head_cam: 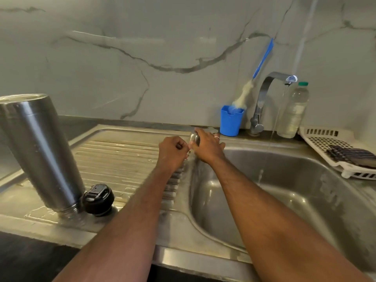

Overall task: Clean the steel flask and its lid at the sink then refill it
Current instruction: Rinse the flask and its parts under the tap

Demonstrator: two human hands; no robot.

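The steel flask [38,147] stands upside down on the drainboard [126,153] at the left, mouth down and wet. Its black lid [98,199] lies right beside the flask's mouth. Both hands are far from them, at the back rim between drainboard and basin. My right hand [205,147], with a ring on one finger, grips a small shiny steel object [194,138] from above. Just left of that sits my left hand [173,151], fingers curled into a loose fist; nothing shows inside it.
The tap [264,98] runs a thin stream into the steel sink basin [284,200]. Behind the basin stand a blue cup [231,123] with a bottle brush [262,60] and a plastic bottle [293,112]. A white rack [325,143] sits at the right.
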